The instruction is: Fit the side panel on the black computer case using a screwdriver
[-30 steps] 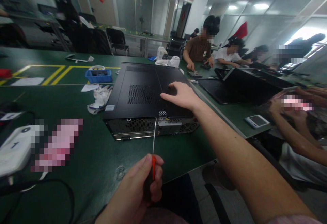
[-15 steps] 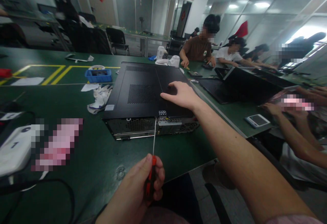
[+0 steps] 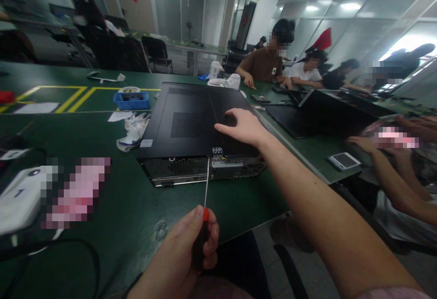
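Note:
A black desktop computer case (image 3: 191,121) lies flat on the green table (image 3: 119,208), its rear panel facing me. My right hand (image 3: 244,127) rests flat on the case's lid with fingers spread, near the right rear corner. My left hand (image 3: 191,244) is closed round the handle of a screwdriver (image 3: 205,185). Its thin metal shaft reaches up to the top edge of the rear panel, and a bit of red handle shows above my fingers.
White gloves (image 3: 134,129) and a blue parts tray (image 3: 131,100) lie left of the case. A white device (image 3: 18,199) and black cables sit at the near left. Another open case (image 3: 324,112) and a phone (image 3: 343,161) are to the right, where several people work.
The screwdriver handle has turned in my left hand, showing less red now. My right hand stays put on the lid. A neighbour's arm on the right has shifted.

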The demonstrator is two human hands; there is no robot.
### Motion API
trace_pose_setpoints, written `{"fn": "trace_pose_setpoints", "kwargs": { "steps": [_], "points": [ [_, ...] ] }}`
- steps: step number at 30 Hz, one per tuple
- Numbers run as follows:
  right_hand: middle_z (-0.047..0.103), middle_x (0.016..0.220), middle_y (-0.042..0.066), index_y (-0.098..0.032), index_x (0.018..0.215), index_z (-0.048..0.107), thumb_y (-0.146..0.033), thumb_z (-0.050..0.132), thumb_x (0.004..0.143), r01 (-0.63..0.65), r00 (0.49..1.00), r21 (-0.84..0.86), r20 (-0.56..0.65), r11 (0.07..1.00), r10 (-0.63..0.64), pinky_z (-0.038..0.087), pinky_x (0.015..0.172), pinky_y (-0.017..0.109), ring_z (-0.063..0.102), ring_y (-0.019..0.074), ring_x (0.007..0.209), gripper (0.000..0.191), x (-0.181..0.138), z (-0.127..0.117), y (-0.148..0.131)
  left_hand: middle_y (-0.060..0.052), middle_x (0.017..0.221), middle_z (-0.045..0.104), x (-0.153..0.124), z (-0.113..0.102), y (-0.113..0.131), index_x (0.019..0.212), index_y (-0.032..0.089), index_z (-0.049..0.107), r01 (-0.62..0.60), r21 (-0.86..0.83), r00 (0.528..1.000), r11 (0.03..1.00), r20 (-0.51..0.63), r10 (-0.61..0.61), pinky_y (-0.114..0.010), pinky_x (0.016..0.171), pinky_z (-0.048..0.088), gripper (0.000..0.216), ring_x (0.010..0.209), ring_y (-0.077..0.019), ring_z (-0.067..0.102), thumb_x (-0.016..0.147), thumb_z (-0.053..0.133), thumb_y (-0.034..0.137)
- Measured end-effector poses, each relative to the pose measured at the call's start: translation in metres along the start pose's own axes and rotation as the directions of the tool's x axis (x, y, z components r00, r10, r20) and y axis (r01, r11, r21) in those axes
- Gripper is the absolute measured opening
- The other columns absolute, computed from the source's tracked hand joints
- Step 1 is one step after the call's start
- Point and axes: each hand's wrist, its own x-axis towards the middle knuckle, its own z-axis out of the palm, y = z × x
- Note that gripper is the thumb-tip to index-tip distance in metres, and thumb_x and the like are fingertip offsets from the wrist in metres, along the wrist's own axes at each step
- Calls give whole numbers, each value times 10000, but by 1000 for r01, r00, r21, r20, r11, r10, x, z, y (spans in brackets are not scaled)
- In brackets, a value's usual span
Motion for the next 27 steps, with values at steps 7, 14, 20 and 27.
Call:
{"fn": "trace_pose_setpoints", "kwargs": {
  "steps": [7,14,20,27],
  "points": [
    [648,1357,121,-221,1269,658,-748,601,796,0,1000,3,3,1000,0,446,1079,560,582,370,1256,710,1,0,1,33,662,490,2,1,1,891,167,625,13,-34,1000,999,-14,-14,-224,516,287,349,540,-67,359,871,680,511],
    [653,1355,115,-216,1270,661,-745,598,796,1,1000,5,-4,1000,-1,446,1083,564,583,369,1256,713,0,0,0,34,748,509,-1,0,0,859,173,582,-1,-41,1000,999,-1,1,-210,515,261,276,565,-53,361,908,666,431],
    [652,1352,122,-229,1271,665,-750,600,791,5,1000,15,-4,1000,-5,440,1086,580,580,377,1258,712,1,0,1,12,722,528,1,2,1,832,155,607,-5,22,1000,1000,-1,5,-216,521,296,328,575,-68,385,948,592,462],
    [653,1358,119,-202,1278,659,-744,600,794,3,1000,8,0,1000,-3,450,1082,560,585,367,1254,729,0,0,1,26,724,529,2,1,1,963,166,636,-8,-36,1000,999,-14,7,-204,514,277,319,542,-52,363,929,617,483]
  ]
}}
